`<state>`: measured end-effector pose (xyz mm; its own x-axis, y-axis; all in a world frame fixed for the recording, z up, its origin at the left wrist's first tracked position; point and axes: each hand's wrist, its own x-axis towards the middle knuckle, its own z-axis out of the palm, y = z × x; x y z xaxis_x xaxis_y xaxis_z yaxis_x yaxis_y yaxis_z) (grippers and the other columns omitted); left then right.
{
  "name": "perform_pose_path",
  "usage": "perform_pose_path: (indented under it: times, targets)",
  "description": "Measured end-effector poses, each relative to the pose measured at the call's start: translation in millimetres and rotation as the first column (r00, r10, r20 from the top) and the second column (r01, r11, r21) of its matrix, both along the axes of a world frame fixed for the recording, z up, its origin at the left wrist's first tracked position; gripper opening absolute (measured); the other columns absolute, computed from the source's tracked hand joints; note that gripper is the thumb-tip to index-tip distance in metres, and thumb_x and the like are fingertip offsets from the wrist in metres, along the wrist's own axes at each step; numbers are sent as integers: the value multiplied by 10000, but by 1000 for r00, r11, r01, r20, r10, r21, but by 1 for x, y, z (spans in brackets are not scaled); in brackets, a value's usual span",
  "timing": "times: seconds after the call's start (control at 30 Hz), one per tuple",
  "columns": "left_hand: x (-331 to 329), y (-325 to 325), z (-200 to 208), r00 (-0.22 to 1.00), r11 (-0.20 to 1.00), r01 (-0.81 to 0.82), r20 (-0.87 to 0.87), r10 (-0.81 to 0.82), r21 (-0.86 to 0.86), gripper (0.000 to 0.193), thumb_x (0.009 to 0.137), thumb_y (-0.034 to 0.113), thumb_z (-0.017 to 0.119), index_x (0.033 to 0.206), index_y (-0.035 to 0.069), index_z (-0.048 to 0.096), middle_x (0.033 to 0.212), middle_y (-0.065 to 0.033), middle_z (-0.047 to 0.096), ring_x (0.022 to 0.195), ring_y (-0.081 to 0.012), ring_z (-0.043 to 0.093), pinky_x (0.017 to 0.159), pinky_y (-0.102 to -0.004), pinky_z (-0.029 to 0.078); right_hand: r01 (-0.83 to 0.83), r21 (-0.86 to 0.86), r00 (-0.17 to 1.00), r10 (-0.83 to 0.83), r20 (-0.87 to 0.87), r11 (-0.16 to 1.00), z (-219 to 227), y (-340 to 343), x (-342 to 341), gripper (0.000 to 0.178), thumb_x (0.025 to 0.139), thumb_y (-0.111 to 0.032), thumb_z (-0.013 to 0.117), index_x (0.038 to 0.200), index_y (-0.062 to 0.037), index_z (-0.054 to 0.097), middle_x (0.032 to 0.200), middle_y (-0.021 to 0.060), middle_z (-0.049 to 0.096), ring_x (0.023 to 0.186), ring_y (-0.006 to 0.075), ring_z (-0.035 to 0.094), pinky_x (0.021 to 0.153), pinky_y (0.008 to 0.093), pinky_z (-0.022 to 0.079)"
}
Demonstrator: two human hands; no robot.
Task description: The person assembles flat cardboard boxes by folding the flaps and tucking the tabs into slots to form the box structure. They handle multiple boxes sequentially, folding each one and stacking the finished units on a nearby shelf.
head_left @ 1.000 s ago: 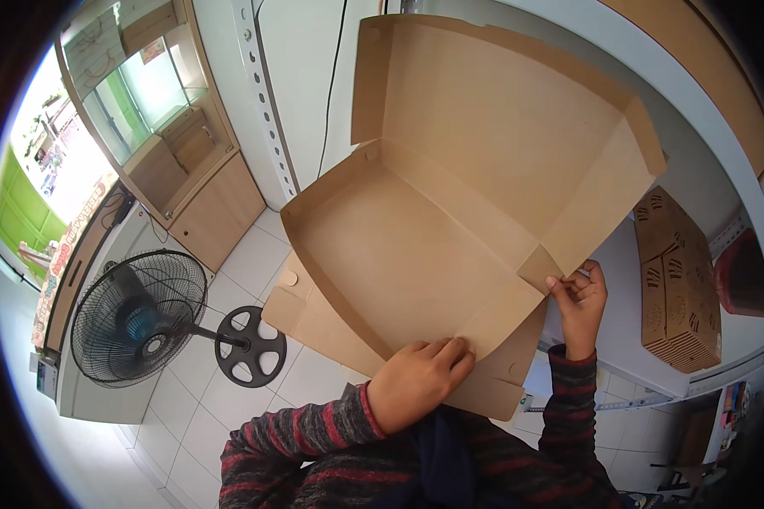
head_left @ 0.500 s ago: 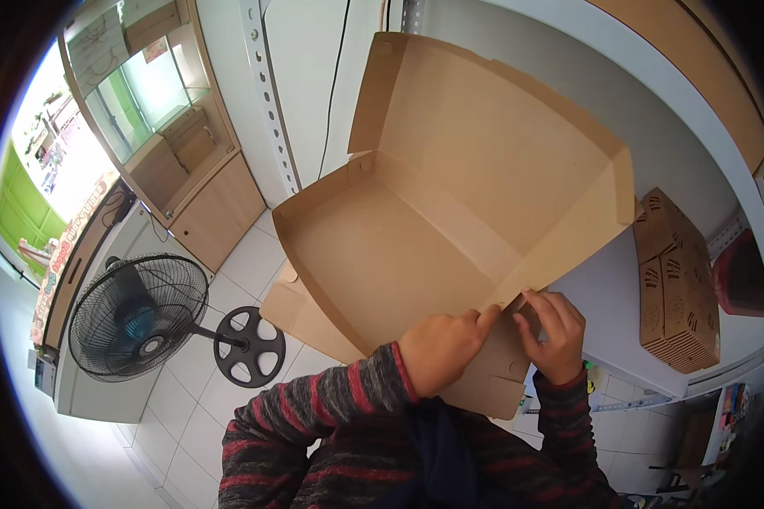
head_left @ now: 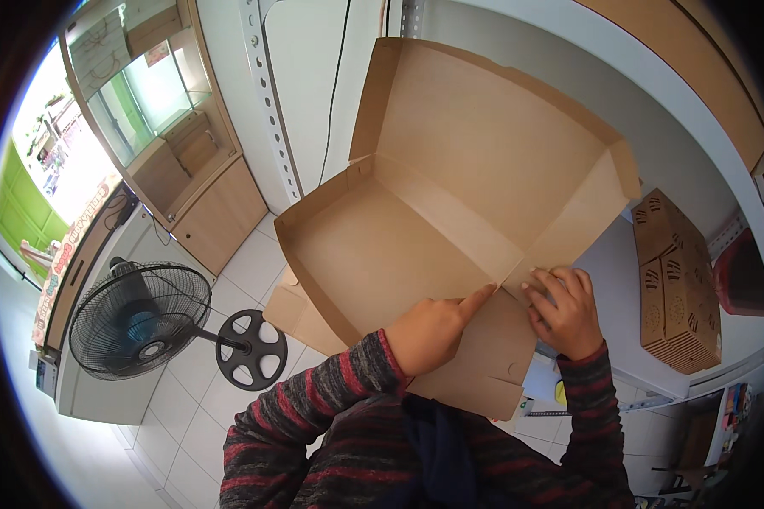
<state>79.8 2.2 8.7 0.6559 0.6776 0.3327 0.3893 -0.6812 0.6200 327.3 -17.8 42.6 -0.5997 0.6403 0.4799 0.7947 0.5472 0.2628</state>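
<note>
A large brown cardboard box (head_left: pixel 399 246) lies before me with its hinged lid (head_left: pixel 492 140) raised at the back. Its left wall and far left corner stand up, while the near right side spreads flat as a panel with a slotted flap (head_left: pixel 467 394). My left hand (head_left: pixel 433 335) is closed at that side, its index finger stretched along the crease by the corner; its thumb is hidden. At the hinge's right end, my right hand (head_left: pixel 569 314) has bent fingers closed on the corner flap (head_left: pixel 530 276).
A black pedestal fan (head_left: pixel 144 322) stands on the tiled floor at left, near a wood-and-glass cabinet (head_left: pixel 208 208). On the white shelf (head_left: pixel 611 314) at right rests a stack of printed, folded brown boxes (head_left: pixel 675 284). A perforated metal post (head_left: pixel 272 110) rises behind.
The near right side of the box has dropped outward from between my hands. My right hand has shifted right and slightly up with the corner flap; my left index finger has straightened toward the corner.
</note>
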Motion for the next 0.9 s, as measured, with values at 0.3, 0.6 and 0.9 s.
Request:
perform_pose_path:
  times: [0.3, 0.6, 0.9]
  targets:
    - [-7, -8, 14, 994, 998, 59, -95, -59, 7, 617, 788, -32, 513, 1392, 53, 419, 949, -205, 677, 756, -374, 666, 697, -409, 553, -67, 139, 998, 64, 24, 988, -4, 5, 14, 147, 752, -87, 677, 897, -102, 695, 1028, 16, 677, 910, 181, 599, 869, 404, 395]
    - [-1, -27, 20, 953, 950, 126, -299, -36, 285, 546, 791, 95, 585, 1322, 26, 483, 1062, -128, 672, 695, -269, 690, 602, -336, 561, -130, 20, 969, 132, -207, 991, -4, 18, 18, 137, 699, -93, 720, 822, -111, 664, 915, -25, 672, 852, 168, 597, 922, 440, 343]
    - [-2, -4, 15, 1000, 993, 4, 19, -2, -118, 315, 824, 120, 666, 1082, -1, 531, 1000, -159, 648, 764, -328, 666, 687, -400, 539, -253, 142, 962, 233, 141, 957, 22, 10, -25, 43, 736, -115, 631, 714, -122, 595, 746, -17, 580, 809, 145, 591, 1024, 454, 357]
